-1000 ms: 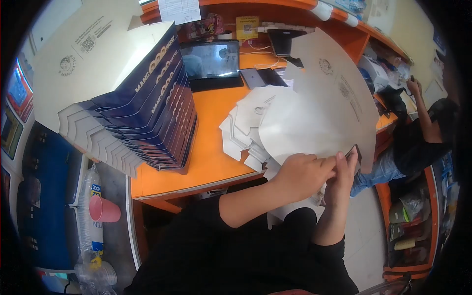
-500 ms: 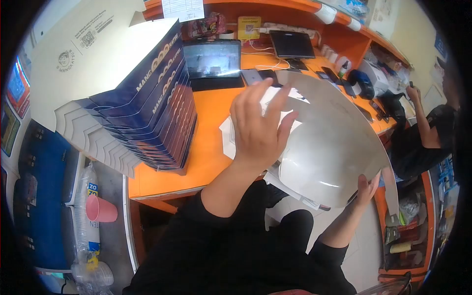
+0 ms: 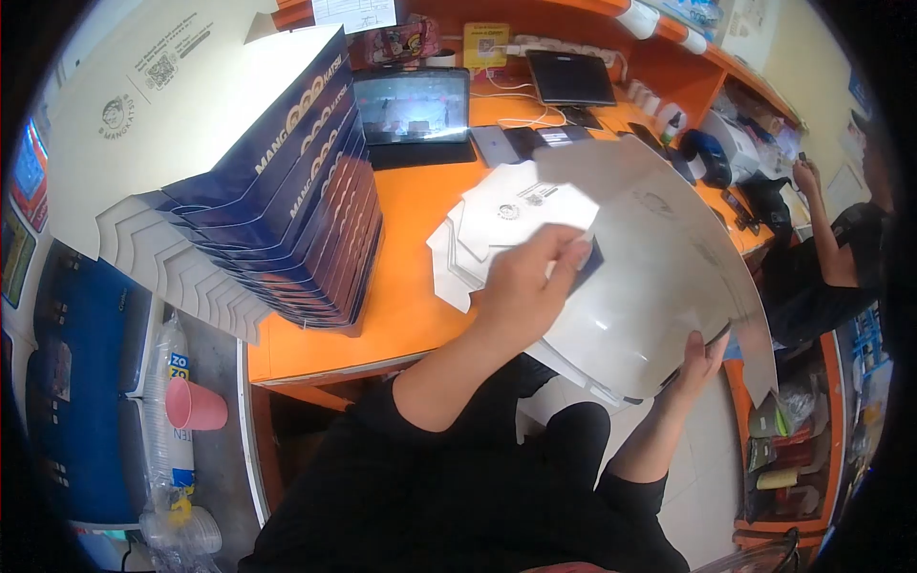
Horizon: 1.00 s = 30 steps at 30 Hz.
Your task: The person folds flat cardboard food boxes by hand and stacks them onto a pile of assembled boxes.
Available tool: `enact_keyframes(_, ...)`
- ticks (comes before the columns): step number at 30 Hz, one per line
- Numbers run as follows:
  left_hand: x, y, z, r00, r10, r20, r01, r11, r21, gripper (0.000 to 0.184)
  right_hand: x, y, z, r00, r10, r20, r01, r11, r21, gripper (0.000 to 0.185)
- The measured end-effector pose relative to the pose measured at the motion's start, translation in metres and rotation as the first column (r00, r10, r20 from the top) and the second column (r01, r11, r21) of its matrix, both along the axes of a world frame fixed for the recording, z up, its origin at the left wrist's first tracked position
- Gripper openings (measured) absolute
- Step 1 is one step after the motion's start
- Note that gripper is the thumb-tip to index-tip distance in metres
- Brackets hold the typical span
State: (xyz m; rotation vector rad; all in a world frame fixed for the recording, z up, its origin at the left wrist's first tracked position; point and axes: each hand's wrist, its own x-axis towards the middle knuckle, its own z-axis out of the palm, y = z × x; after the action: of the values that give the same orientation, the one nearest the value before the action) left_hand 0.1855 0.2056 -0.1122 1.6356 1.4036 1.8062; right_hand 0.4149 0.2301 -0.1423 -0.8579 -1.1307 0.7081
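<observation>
A large, curved, unfolded cardboard food box stands tilted over the counter's front edge, pale inside with faint printing. My right hand grips its lower right edge, fingers mostly behind it. At its left side, my left hand has its fingers curled and pinched on a flap, whose dark blue outer face shows beside the fingertips. Flat white box blanks with a printed logo and code lie on the counter just beyond my left hand. To the left rises a tall stack of nested dark blue printed boxes.
On the orange counter stand a tablet and a dark screen, with phones between. Left, a pink cup sits by a sleeve of clear cups. A person in black is at the right, holding something small.
My left hand, raised with fingers spread before, has come down and right and closed on the box flap. My right hand keeps its hold. The white blanks are less covered now.
</observation>
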Motion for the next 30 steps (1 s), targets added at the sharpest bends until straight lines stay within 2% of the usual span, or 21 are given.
enact_keyframes(2, 0.001, 0.002, -0.014, 0.980, 0.081, -0.184, -0.080, 0.997, 0.014, 0.014, -0.006, -0.002, -0.007, 1.000, 0.030, -0.004, -0.029, 0.997, 0.074, 0.059)
enact_keyframes(5, -0.004, 0.012, -0.029, 0.889, 0.111, -0.445, -0.162, 0.984, -0.078, 0.015, -0.004, 0.001, -0.011, 0.995, 0.053, 0.086, -0.063, 0.992, 0.111, 0.058)
enact_keyframes(8, -0.007, 0.006, -0.016, 0.911, 0.013, -0.413, -0.123, 0.962, -0.242, 0.025, 0.009, 0.004, -0.014, 0.994, 0.057, 0.090, -0.061, 0.997, 0.042, 0.057)
enact_keyframes(11, -0.024, -0.007, -0.008, 0.921, -0.310, -0.237, 0.295, 0.951, -0.098, 0.063, 0.040, 0.006, -0.016, 0.966, 0.190, -0.175, -0.221, 0.958, -0.182, 0.055)
enact_keyframes(12, -0.025, -0.008, -0.006, 0.881, -0.351, -0.318, 0.367, 0.930, -0.010, 0.078, 0.048, 0.005, -0.013, 0.925, 0.235, -0.297, -0.317, 0.911, -0.266, 0.055)
enact_keyframes(14, -0.025, -0.014, -0.008, 0.782, -0.401, -0.476, 0.515, 0.846, 0.134, 0.109, 0.033, -0.009, 0.008, 0.855, 0.280, -0.436, -0.420, 0.868, -0.266, 0.056)
enact_keyframes(16, -0.014, -0.014, -0.022, 0.715, -0.369, -0.594, 0.509, 0.857, 0.079, 0.139, -0.002, -0.040, 0.038, 0.817, 0.276, -0.506, -0.459, 0.842, -0.282, 0.056)
enact_keyframes(17, -0.007, -0.014, -0.027, 0.757, -0.372, -0.537, 0.534, 0.826, 0.181, 0.142, 0.011, -0.034, 0.023, 0.860, 0.374, -0.347, -0.466, 0.853, -0.236, 0.059)
enact_keyframes(20, -0.004, -0.014, -0.031, 0.804, -0.445, -0.394, 0.542, 0.821, 0.179, 0.143, 0.003, -0.037, 0.032, 0.648, 0.345, -0.679, -0.562, 0.818, -0.120, 0.059)
enact_keyframes(23, -0.002, -0.022, -0.019, 0.789, -0.471, -0.395, 0.551, 0.826, 0.115, 0.137, 0.030, -0.033, 0.019, 0.730, 0.548, -0.409, -0.631, 0.770, -0.096, 0.064)
enact_keyframes(26, 0.000, -0.028, -0.015, 0.788, -0.485, -0.378, 0.547, 0.834, 0.070, 0.135, 0.022, -0.033, 0.034, 0.784, 0.559, -0.271, -0.604, 0.787, -0.126, 0.076)
enact_keyframes(29, 0.000, -0.027, -0.019, 0.803, -0.497, -0.330, 0.537, 0.842, 0.040, 0.134, 0.066, -0.019, -0.005, 0.805, 0.447, -0.391, -0.538, 0.828, -0.161, 0.098)
enact_keyframes(30, -0.001, -0.026, -0.021, 0.809, -0.500, -0.310, 0.533, 0.845, 0.028, 0.134, 0.059, -0.023, -0.003, 0.718, 0.593, -0.365, -0.631, 0.776, 0.018, 0.104)
